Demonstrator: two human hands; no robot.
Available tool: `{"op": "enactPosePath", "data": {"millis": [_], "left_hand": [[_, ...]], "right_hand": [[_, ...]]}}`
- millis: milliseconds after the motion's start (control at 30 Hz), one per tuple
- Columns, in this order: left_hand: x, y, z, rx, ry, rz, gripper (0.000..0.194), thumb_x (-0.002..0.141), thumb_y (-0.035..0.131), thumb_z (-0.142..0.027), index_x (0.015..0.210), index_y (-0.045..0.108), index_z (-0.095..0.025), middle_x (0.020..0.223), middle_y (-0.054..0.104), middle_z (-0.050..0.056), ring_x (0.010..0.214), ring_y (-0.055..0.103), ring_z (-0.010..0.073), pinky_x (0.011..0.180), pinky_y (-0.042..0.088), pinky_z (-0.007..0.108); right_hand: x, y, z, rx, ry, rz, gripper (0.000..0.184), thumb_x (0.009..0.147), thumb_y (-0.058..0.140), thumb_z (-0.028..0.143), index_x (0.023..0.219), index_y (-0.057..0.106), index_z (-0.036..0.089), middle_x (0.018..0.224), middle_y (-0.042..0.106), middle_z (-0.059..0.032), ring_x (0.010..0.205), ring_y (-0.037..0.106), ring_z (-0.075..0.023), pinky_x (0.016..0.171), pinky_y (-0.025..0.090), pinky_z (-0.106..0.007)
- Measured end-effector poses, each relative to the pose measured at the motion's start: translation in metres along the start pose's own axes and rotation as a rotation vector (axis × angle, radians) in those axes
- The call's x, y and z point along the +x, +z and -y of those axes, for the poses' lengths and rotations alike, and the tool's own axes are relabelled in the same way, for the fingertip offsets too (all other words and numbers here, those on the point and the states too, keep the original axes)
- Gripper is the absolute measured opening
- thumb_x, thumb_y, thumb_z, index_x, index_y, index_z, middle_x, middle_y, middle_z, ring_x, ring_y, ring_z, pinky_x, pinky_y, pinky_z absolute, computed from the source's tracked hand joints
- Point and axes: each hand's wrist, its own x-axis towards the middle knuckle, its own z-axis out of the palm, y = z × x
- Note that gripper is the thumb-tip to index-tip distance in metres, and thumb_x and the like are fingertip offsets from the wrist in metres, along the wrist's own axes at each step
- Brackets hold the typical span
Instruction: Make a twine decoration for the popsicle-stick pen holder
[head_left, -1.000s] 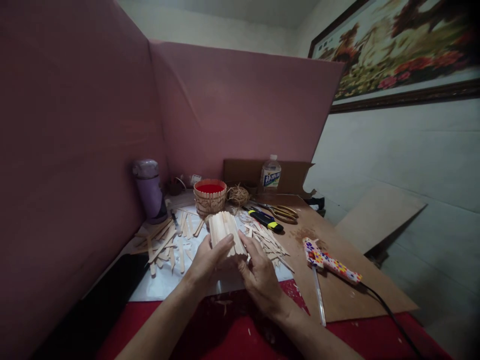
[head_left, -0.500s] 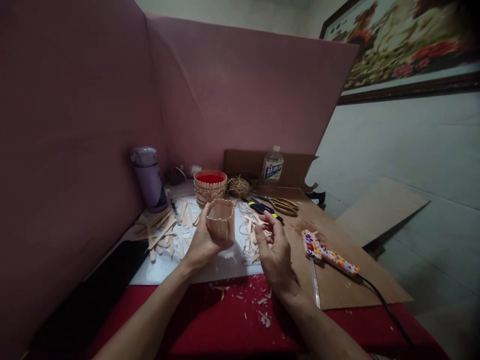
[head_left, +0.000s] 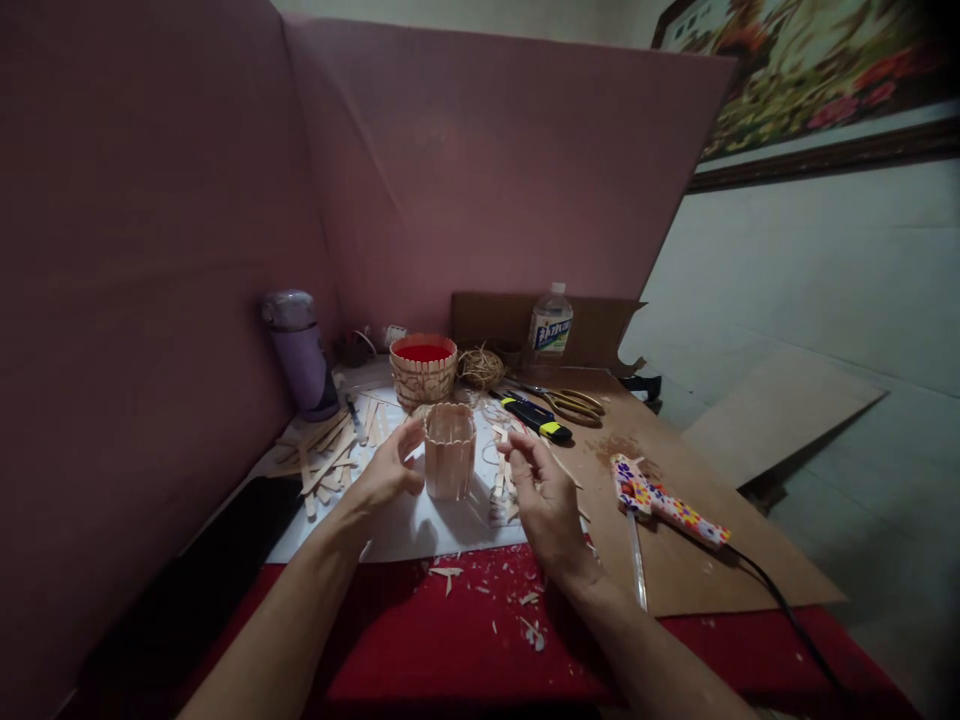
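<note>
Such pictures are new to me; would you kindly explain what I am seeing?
There is no machine: these are a person's two bare hands, seen by a camera worn on the head. The left hand curves beside a small, upright wooden cup; whether it touches is unclear. The right hand has its fingertips close together; I cannot tell if they hold anything. Wooden sticks lie on a white sheet, and a flowered glue gun on a brown board.

Left of centre we see a purple tumbler (head_left: pixel 302 355) standing near pink panels (head_left: pixel 487 180). Right of centre we find a clear, labelled bottle (head_left: pixel 551 330) before upright brown cardboard (head_left: pixel 491 318), and at upper right a framed flower picture (head_left: pixel 840 75) on a pale wall (head_left: pixel 810 270), above a slanting board (head_left: pixel 787 420).
</note>
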Motion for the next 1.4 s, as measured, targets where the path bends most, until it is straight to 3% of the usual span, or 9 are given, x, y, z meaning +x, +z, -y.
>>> {"op": "enactPosePath", "data": {"millis": [100,200,333,500,667,833,1100,1267,1400], "left_hand": [[-0.002,0.006,0.000,0.009,-0.030,0.160,0.081,0.044,0.051,0.003,0.122,0.046,-0.020,0.120,0.052,0.009,0.106,0.050,0.0271,0.082,0.044,0.036],[-0.004,0.008,0.000,0.134,-0.051,0.142,0.084,0.046,0.058,0.000,0.126,0.042,-0.021,0.113,0.054,0.009,0.096,0.054,0.0258,0.070,0.047,0.032],[-0.008,0.006,-0.008,0.249,-0.072,0.041,0.095,0.043,0.064,-0.001,0.131,0.036,-0.025,0.118,0.050,0.011,0.104,0.048,0.0283,0.064,0.047,0.028],[-0.011,0.012,-0.012,0.109,0.032,0.148,0.086,0.046,0.065,-0.002,0.126,0.041,-0.022,0.127,0.047,0.009,0.110,0.047,0.0260,0.081,0.043,0.030],[-0.010,0.014,-0.006,0.184,0.058,0.135,0.078,0.050,0.070,-0.009,0.121,0.043,-0.022,0.112,0.057,0.007,0.089,0.057,0.0222,0.069,0.047,0.028],[-0.010,0.009,-0.011,0.099,0.052,0.197,0.084,0.048,0.063,0.000,0.125,0.037,-0.022,0.120,0.051,0.007,0.104,0.051,0.0228,0.077,0.046,0.027],[-0.008,0.009,-0.006,0.172,0.028,0.042,0.105,0.042,0.072,-0.004,0.133,0.024,-0.022,0.128,0.044,0.011,0.102,0.052,0.0251,0.072,0.048,0.027],[-0.005,0.008,-0.005,0.065,0.092,0.235,0.078,0.047,0.069,-0.004,0.120,0.043,-0.018,0.112,0.057,0.009,0.098,0.055,0.0241,0.074,0.047,0.029],[-0.005,0.011,-0.002,0.134,0.147,0.227,0.067,0.050,0.070,-0.006,0.112,0.047,-0.017,0.106,0.059,0.007,0.095,0.055,0.0227,0.081,0.044,0.032]], "right_hand": [[-0.005,0.006,-0.006,-0.016,-0.025,0.174,0.037,0.086,0.041,0.025,0.122,0.048,0.020,0.114,0.060,-0.0088,0.107,0.054,-0.0202,0.094,0.041,-0.040],[-0.008,0.011,-0.013,-0.064,-0.057,0.282,0.050,0.083,0.039,0.016,0.133,0.037,0.020,0.129,0.049,-0.0078,0.119,0.044,-0.0192,0.102,0.034,-0.041],[-0.008,0.012,-0.018,-0.175,-0.037,0.234,0.061,0.076,0.043,0.011,0.135,0.032,0.016,0.133,0.043,-0.0102,0.124,0.036,-0.0225,0.105,0.028,-0.044],[-0.009,0.013,-0.012,-0.042,-0.002,0.270,0.060,0.077,0.041,0.011,0.136,0.030,0.020,0.118,0.055,-0.0096,0.103,0.055,-0.0199,0.089,0.045,-0.039],[-0.008,0.015,-0.010,-0.003,0.016,0.178,0.053,0.079,0.042,0.013,0.131,0.036,0.018,0.120,0.052,-0.0130,0.094,0.059,-0.0185,0.082,0.048,-0.037],[-0.008,0.014,-0.008,0.082,0.022,0.212,0.045,0.083,0.042,0.018,0.128,0.038,0.018,0.110,0.057,-0.0115,0.083,0.062,-0.0169,0.073,0.051,-0.033],[-0.010,0.013,-0.009,-0.037,-0.063,0.181,0.052,0.080,0.041,0.010,0.131,0.035,0.020,0.117,0.053,-0.0112,0.101,0.055,-0.0191,0.082,0.050,-0.035],[-0.010,0.014,-0.006,-0.086,-0.141,0.285,0.055,0.074,0.047,0.008,0.127,0.040,0.020,0.116,0.053,-0.0099,0.103,0.053,-0.0209,0.085,0.049,-0.039],[-0.012,0.013,-0.003,-0.152,-0.257,0.262,0.065,0.068,0.046,0.002,0.130,0.036,0.019,0.124,0.047,-0.0101,0.116,0.044,-0.0230,0.098,0.038,-0.044]]}}
